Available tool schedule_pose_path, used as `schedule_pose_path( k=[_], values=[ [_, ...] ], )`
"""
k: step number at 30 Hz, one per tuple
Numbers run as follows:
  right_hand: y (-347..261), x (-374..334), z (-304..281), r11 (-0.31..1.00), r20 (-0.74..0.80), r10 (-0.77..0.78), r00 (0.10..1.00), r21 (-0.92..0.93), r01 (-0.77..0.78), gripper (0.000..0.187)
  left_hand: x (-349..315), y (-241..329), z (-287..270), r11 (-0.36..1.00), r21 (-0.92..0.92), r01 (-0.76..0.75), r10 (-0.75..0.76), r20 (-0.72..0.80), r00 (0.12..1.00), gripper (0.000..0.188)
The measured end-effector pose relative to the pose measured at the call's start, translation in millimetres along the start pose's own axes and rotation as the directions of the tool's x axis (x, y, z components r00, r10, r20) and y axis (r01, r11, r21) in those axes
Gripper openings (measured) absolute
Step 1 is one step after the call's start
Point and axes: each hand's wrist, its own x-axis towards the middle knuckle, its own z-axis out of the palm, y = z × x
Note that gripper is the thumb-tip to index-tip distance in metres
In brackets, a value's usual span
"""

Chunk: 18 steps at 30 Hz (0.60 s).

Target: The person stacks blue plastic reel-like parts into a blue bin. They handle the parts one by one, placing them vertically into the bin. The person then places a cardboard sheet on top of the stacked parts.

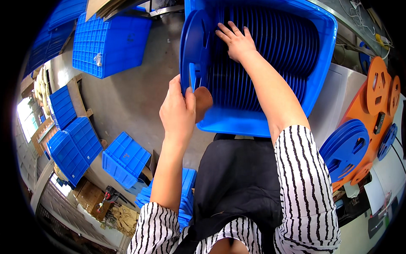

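My left hand (177, 106) is closed on the near edge of a blue plastic reel (195, 46), which stands on edge at the left end of a big blue bin (232, 120). Rows of thin blue reels (279, 42) stand upright on edge, packed side by side inside that bin. On top of them, toward the left end, lies my right hand (240, 42) with its fingers spread, gripping nothing. A brown rounded piece (204, 103) shows just right of my left fingers; I cannot make out what it is.
At the right, an orange board (359, 101) carries orange discs and a stack of blue reels (346, 148). Blue crates stand on the floor at the left, a large one (108, 44) far off and a smaller one (126, 158) nearer. A metal bench edge (351, 23) runs behind the bin.
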Motion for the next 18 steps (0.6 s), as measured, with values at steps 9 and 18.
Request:
schedule_pose_path(
  k=[9,18],
  values=[
    [33,-115,-25,0.886,-0.282,0.058,0.958,0.457,0.081,0.079,-66,-17,-8,0.968,-0.161,0.193,-0.149,0.253,0.956,0.064],
    [79,-503,-63,0.662,-0.128,0.736,0.665,0.343,-0.667,0.088,-148,46,-1,0.995,-0.093,0.047,0.032,0.696,0.717,0.054]
  ],
)
